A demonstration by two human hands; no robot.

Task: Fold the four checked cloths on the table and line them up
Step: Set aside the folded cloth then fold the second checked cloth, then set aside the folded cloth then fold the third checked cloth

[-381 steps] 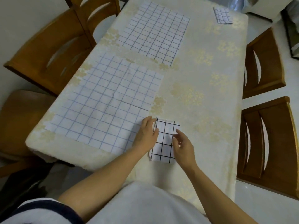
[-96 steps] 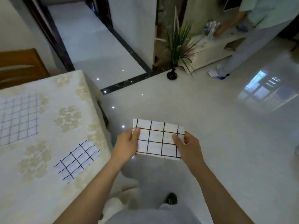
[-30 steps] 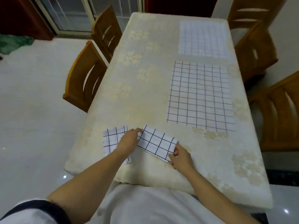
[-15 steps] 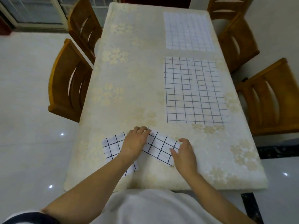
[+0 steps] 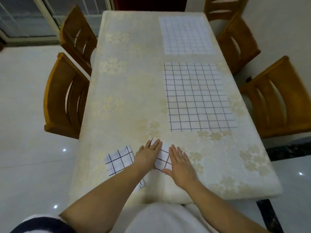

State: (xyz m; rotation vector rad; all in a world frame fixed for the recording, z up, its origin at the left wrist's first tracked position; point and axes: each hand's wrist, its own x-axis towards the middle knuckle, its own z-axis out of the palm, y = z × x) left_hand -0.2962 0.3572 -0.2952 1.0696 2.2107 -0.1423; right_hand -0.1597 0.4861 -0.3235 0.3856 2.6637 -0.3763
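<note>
At table [image 5: 134, 84] near edge, L hand [image 5: 148, 154] & R hand [image 5: 180, 163], fingers straight, press folded black-grid cloth [image 5: 164, 157]; 2nd folded cloth [image 5: 118, 159] just left.

Cream floral tablecloth [image 5: 127, 91] — wooden chairs [image 5: 67, 98] along both sides, glossy white floor [image 5: 25, 115], glass door [image 5: 25, 17] beyond

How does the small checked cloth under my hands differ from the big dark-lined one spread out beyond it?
The small folded white cloth with black checks is a compact packet; the large white cloth with dark grid lines lies spread open. The left hand and right hand press on the small one; nothing touches the large one. Both are white, dark-gridded.
</note>
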